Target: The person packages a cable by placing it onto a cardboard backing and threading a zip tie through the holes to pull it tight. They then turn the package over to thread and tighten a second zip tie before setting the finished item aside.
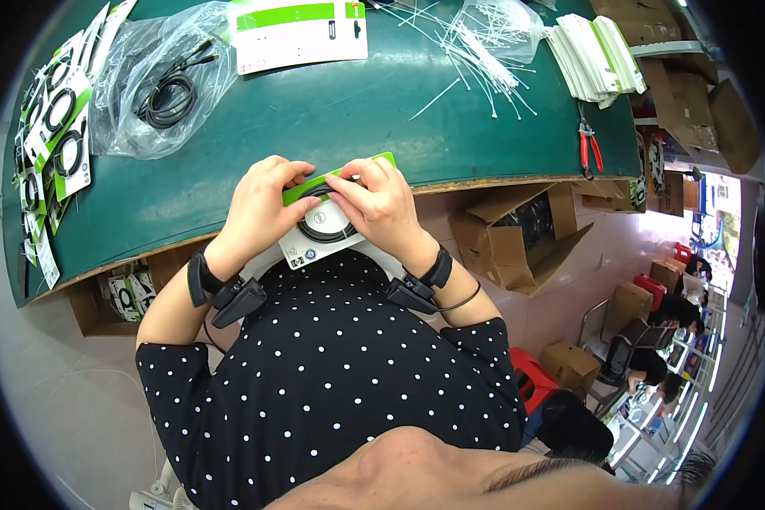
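Over the near edge of the smooth green table (331,119), I pinch the thin white-and-green card (319,219), my left hand (268,204) closed on its upper left, my right hand (382,204) on its upper right, over the round black coil (313,235). Best, I judge, to brace from behind and press gently: cardboard could crease, rubbery-looking cable could spring.

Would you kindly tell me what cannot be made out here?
Head view: part of the coiled black cable on the green-and-white card, hidden by bare left hand and right hand.
Head view: black contents of the open brown cardboard box, small and indistinct.
Head view: print on the large white card with green band, too small.
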`<state>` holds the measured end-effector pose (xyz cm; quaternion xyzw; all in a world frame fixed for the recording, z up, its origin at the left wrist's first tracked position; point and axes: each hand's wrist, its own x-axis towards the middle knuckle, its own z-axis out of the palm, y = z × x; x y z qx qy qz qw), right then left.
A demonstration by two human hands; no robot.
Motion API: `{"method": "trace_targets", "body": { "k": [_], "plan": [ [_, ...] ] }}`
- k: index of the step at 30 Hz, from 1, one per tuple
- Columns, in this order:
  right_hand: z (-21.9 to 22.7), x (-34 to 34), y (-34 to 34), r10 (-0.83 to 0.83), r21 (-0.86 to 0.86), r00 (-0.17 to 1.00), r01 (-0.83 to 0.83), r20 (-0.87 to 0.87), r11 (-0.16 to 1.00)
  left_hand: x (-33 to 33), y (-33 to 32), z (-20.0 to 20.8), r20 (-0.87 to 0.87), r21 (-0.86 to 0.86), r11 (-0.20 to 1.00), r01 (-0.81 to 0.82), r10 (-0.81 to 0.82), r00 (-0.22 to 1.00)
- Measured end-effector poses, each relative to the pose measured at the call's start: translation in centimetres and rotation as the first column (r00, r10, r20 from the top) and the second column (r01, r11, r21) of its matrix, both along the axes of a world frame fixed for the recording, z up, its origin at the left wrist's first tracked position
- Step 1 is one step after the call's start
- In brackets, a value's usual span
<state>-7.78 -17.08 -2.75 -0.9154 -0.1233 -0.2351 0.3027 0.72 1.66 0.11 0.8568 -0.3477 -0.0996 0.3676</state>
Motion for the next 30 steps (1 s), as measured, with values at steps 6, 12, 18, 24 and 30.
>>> {"method": "trace_targets", "body": {
  "k": [6,12,18,24,30],
  "plan": [
    [-0.4,-0.7,-0.1,0.036,-0.041,0.995,-0.032,0.097,0.999,0.8,0.1,0.8,-0.287,0.097,0.991,0.090,-0.059,0.956],
    [-0.3,-1.1,-0.2,0.015,-0.018,0.968,-0.010,0.252,1.000,-0.5,0.1,0.5,-0.632,-0.178,0.981,-0.078,-0.053,0.773],
    [0.7,-1.3,-1.2,0.023,0.016,0.964,-0.028,0.266,0.999,-1.5,-0.1,0.8,-0.727,-0.281,0.930,-0.238,-0.044,0.685],
    [1.9,-1.9,-1.6,0.049,-0.045,0.958,-0.037,0.282,0.998,-1.9,-0.5,1.6,-0.629,-0.344,0.922,-0.180,-0.084,0.773],
    [3.1,-2.1,-1.6,0.053,-0.108,0.963,-0.025,0.265,0.994,-1.8,-0.4,1.6,-0.622,-0.333,0.921,-0.203,-0.054,0.781]
  ]
}}
